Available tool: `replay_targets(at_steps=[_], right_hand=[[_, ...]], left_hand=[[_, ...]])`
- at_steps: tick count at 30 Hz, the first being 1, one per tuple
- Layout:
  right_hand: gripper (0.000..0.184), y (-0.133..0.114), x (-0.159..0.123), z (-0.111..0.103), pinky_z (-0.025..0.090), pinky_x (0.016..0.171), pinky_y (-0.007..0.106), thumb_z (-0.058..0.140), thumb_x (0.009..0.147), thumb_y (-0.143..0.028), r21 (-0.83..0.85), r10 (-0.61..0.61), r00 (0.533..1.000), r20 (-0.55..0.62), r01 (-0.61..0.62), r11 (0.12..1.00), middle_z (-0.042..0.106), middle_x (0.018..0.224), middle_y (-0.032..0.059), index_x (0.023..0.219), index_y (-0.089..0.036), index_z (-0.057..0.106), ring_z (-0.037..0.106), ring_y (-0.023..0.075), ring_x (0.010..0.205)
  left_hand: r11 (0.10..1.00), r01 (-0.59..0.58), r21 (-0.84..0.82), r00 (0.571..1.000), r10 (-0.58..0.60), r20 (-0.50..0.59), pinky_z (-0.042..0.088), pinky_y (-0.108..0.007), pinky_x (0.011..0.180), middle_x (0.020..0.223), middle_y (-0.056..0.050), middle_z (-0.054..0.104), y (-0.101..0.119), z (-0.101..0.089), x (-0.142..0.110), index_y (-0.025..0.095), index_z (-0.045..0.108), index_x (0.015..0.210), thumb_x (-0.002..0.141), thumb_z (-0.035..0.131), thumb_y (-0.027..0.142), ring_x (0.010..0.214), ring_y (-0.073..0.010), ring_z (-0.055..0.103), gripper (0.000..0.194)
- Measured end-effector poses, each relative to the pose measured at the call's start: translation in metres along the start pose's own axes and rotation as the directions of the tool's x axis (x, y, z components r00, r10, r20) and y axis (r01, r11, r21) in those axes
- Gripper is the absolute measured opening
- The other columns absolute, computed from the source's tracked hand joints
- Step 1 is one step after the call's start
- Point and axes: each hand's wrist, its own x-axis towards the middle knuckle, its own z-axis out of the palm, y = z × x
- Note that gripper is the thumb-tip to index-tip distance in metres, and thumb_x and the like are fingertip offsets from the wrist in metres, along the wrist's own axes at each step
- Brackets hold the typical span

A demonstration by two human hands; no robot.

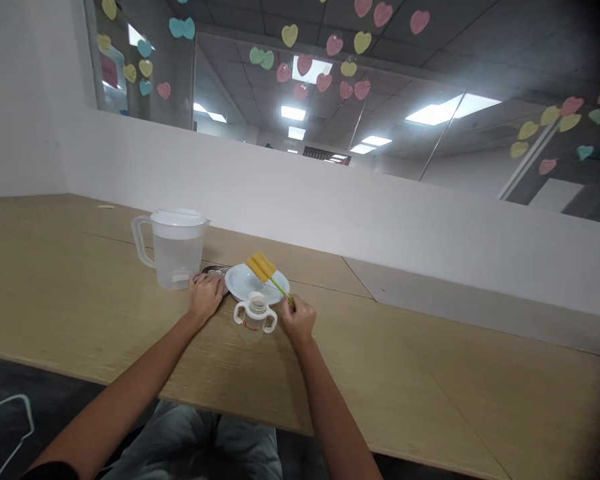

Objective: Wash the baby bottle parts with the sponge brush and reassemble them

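Observation:
My right hand [299, 319] is closed around the thin green handle of a yellow sponge brush [261, 266]. Its sponge head is raised over a white plate [237, 285]. A small clear baby bottle [253, 325] with a white collar and two white side handles stands uncapped on the table, between my hands. To the left, my left hand [207, 295] rests with knuckles up and fingers forward, against a dark metal dish [211, 269]. Something clear lies in that dish, partly hidden by the fingers. The fingertips are hard to make out.
A translucent lidded pitcher [179, 257], partly filled, stands just left of my left hand. The wooden table [380, 373] runs along a white wall [300, 193] below a window with heart-shaped notes. A white wire-like frame [27, 407] is at lower left.

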Motion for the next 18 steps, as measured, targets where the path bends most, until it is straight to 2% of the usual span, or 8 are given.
replay_targets(at_steps=[4,8,9,11,12,13,14,18], right_hand=[[0.039,0.000,0.000,0.000,0.022,0.048,0.021,0.040,0.089,-0.033,-0.011,0.025,1.000,-0.009,-0.025,1.000,0.041,0.044,-0.0042,0.054,-0.017,0.049,0.033,0.0078,0.042],[0.039,0.001,0.000,0.000,0.021,0.048,0.022,0.040,0.089,-0.033,-0.016,0.034,0.999,-0.009,-0.034,0.999,0.041,0.044,-0.0040,0.054,-0.017,0.048,0.033,0.0080,0.042],[0.039,0.001,0.000,0.000,0.021,0.048,0.022,0.040,0.089,-0.033,-0.015,0.033,0.999,-0.007,-0.033,0.999,0.041,0.044,-0.0040,0.054,-0.017,0.049,0.033,0.0080,0.042],[0.038,0.002,0.000,0.001,0.021,0.048,0.022,0.040,0.088,-0.033,-0.013,0.028,1.000,-0.008,-0.029,1.000,0.041,0.044,-0.0041,0.054,-0.017,0.049,0.033,0.0080,0.042],[0.038,0.002,0.000,0.001,0.021,0.048,0.022,0.040,0.088,-0.033,-0.013,0.026,1.000,-0.010,-0.027,1.000,0.041,0.044,-0.0043,0.055,-0.018,0.049,0.032,0.0080,0.042],[0.038,0.002,0.000,0.002,0.021,0.047,0.022,0.040,0.088,-0.033,-0.014,0.026,1.000,-0.015,-0.026,1.000,0.040,0.044,-0.0044,0.055,-0.018,0.049,0.032,0.0081,0.042],[0.038,0.002,0.000,0.002,0.021,0.047,0.022,0.041,0.088,-0.033,-0.014,0.027,0.999,-0.022,-0.028,1.000,0.040,0.043,-0.0046,0.055,-0.018,0.049,0.032,0.0081,0.042],[0.038,0.003,0.000,0.002,0.020,0.047,0.022,0.040,0.089,-0.033,-0.022,0.040,0.998,-0.038,-0.041,0.999,0.040,0.043,-0.0044,0.054,-0.018,0.049,0.032,0.0082,0.042]], left_hand=[[0.995,-0.035,-0.090,0.995,0.027,-0.091,0.025,-0.040,0.099,0.101,-0.006,0.068,0.003,0.000,-0.002,0.019,0.065,0.095,0.090,0.034,0.027,0.099,-0.0223,0.056,0.033],[0.962,-0.132,-0.241,0.989,0.110,-0.102,0.031,-0.034,0.097,0.095,-0.004,0.069,0.017,-0.002,0.003,0.019,0.065,0.095,0.091,0.034,0.029,0.095,-0.0187,0.057,0.032],[0.951,-0.145,-0.272,0.989,0.130,-0.073,0.033,-0.032,0.096,0.094,-0.004,0.069,0.022,-0.002,0.007,0.019,0.065,0.097,0.091,0.034,0.029,0.095,-0.0178,0.058,0.033],[0.947,-0.135,-0.293,0.984,0.163,0.072,0.036,-0.029,0.093,0.096,-0.003,0.069,0.034,-0.002,0.019,0.020,0.063,0.104,0.091,0.034,0.027,0.096,-0.0170,0.058,0.033],[0.953,-0.122,-0.278,0.966,0.179,0.188,0.038,-0.028,0.091,0.101,-0.004,0.069,0.039,-0.001,0.026,0.020,0.063,0.105,0.090,0.036,0.026,0.098,-0.0173,0.059,0.032],[0.963,-0.105,-0.249,0.928,0.185,0.323,0.039,-0.027,0.089,0.104,-0.004,0.068,0.045,0.001,0.034,0.021,0.064,0.106,0.088,0.038,0.026,0.098,-0.0175,0.059,0.032],[0.968,-0.092,-0.233,0.903,0.180,0.389,0.041,-0.027,0.085,0.103,-0.005,0.069,0.050,0.005,0.042,0.021,0.066,0.103,0.086,0.042,0.026,0.096,-0.0186,0.060,0.029],[0.982,-0.055,-0.180,0.842,0.142,0.520,0.044,-0.027,0.076,0.098,-0.008,0.070,0.061,0.026,0.065,0.017,0.068,0.097,0.078,0.053,0.024,0.092,-0.0216,0.062,0.026]])
